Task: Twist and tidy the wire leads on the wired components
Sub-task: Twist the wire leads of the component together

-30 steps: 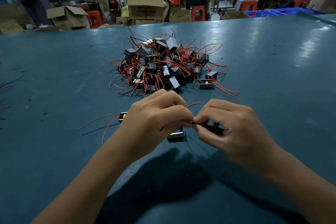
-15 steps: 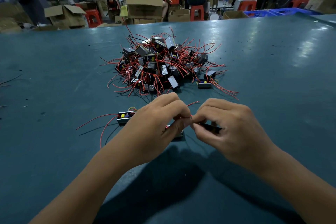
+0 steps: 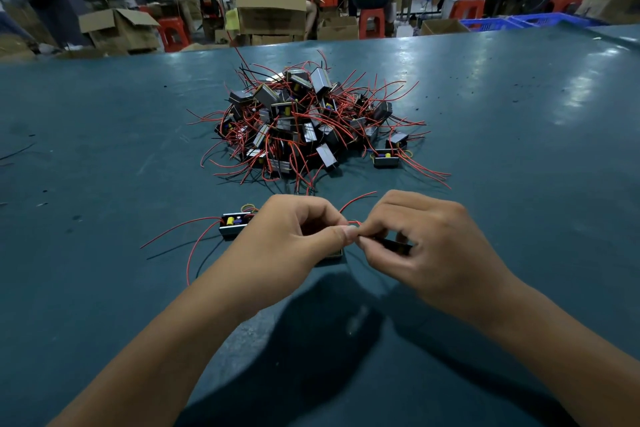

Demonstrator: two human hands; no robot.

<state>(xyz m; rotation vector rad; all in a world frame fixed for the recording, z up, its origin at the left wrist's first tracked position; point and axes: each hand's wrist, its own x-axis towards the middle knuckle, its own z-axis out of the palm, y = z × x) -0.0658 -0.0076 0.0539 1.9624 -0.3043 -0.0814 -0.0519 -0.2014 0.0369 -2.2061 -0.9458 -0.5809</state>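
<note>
Both hands have drifted slightly toward the pile. The left hand and right hand pinch a red lead where their fingers meet; its component sits under the right fingers, above the desk. Twisting seems ongoing.

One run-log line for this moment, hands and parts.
left hand: pinches red lead | right hand: holds black component | loose component: on table | pile: beyond hands
</note>
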